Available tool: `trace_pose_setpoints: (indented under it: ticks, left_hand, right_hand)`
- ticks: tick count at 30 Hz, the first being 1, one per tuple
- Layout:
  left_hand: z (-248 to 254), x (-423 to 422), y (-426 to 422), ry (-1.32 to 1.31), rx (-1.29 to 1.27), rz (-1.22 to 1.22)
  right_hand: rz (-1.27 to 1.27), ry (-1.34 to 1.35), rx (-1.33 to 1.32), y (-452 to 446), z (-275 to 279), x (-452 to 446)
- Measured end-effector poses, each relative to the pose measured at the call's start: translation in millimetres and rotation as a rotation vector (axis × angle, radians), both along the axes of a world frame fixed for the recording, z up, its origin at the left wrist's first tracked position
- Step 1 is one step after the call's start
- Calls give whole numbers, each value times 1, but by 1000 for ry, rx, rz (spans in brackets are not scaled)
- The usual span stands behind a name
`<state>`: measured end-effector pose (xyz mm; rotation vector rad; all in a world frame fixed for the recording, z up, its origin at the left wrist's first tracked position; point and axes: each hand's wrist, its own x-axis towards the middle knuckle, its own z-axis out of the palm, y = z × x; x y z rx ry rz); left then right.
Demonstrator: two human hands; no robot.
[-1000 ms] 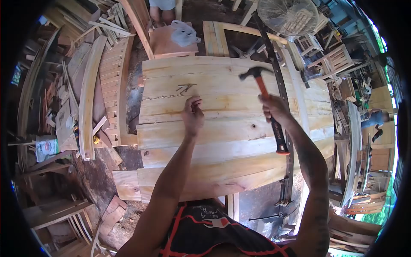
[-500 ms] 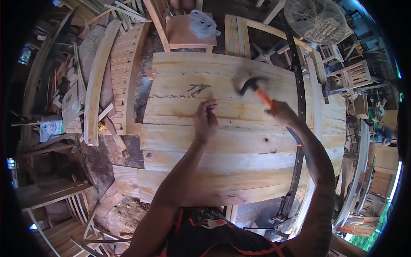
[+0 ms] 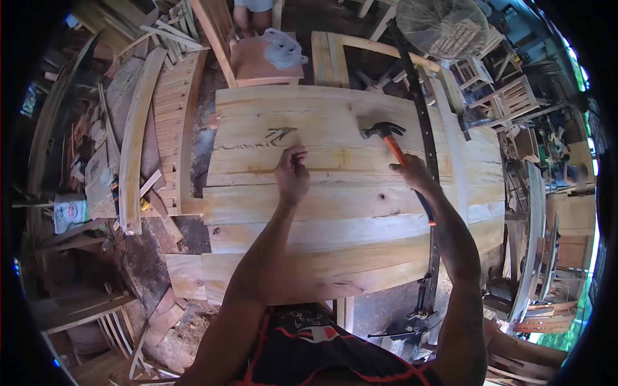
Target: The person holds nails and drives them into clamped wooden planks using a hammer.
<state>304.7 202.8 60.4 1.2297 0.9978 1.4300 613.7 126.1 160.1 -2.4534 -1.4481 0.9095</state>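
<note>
Gripping the hammer (image 3: 394,148) by its handle, the right hand (image 3: 415,172) on my feed is wrapped tightly, with the hammer head above the right part of the wooden panel (image 3: 341,226). The left hand (image 3: 293,170) is curled, fingertips close together, just beside the loose nails (image 3: 281,135) lying on the panel; I cannot tell whether it pinches anything.

Status, in my judgement: the boards lie edge to edge, and a metal bar (image 3: 423,116) crosses them at the right. The nails lie undriven. I can confirm no fastener already set, so the remaining amount is uncertain.

Limits of view: the right hand covers part of the handle. I cannot verify whether the hammer head contacts wood. The nails overlap too closely to count; the panel's underside is hidden.
</note>
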Motion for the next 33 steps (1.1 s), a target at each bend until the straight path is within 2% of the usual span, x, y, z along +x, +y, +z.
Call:
trace_pose_setpoints:
  ticks: [1, 3, 4, 5, 8, 9, 12, 13, 15, 17, 18, 21, 23, 24, 26, 27, 28, 29, 31, 33]
  left_hand:
    - [-2, 3, 1, -8, 12, -2]
    - [-8, 2, 3, -22, -17, 18]
    - [-5, 1, 4, -21, -14, 29]
    - [-1, 0, 3, -2, -3, 32]
    - [-3, -2, -1, 19, -2, 17]
    - [-2, -1, 3, 11, 0, 17]
    - [0, -1, 2, 28, -18, 39]
    - [0, 0, 2, 22, -21, 38]
    - [0, 0, 3, 16, 12, 31]
    - [2, -1, 3, 31, 22, 32]
    - [3, -1, 2, 53, 31, 31]
    - [7, -4, 0, 118, -16, -19]
    - [-5, 0, 4, 38, 6, -13]
    - [-10, 2, 6, -53, 9, 27]
    - [-4, 0, 5, -48, -2, 26]
    - [-7, -2, 3, -40, -6, 8]
    - [-9, -3, 2, -40, -13, 11]
    - [-10, -3, 3, -66, -29, 6]
    - [-7, -2, 6, -102, -35, -1]
    - [-1, -3, 3, -51, -18, 25]
  right_hand:
    - [113, -150, 54, 0, -17, 2]
    - [437, -183, 150, -9, -33, -11]
    - [426, -49, -43, -11, -6, -39]
    - [493, -90, -108, -11, 4, -51]
    - [397, -158, -114, -3, 39, -45]
    - [402, -165, -109, -4, 37, -38]
    - [125, -114, -26, -25, 15, -30]
    - [51, -47, 15, -39, 10, -36]
    - [-169, 332, -46, -71, 6, -53]
    - [-457, 923, 24, -100, 1, -73]
    - [-515, 1107, 118, -111, -9, -81]
    - [-484, 945, 189, -99, 45, -127]
    - [-247, 628, 309, -92, 72, -133]
    - [-181, 520, 421, -87, 97, -138]
    - [-70, 370, 666, -77, 139, -147]
    - [-33, 325, 813, -69, 146, -148]
    - [50, 141, 952, -58, 144, -140]
    - [52, 139, 948, -58, 138, -143]
    - [36, -17, 750, -62, 110, -153]
    - [337, 17, 192, -85, 43, -140]
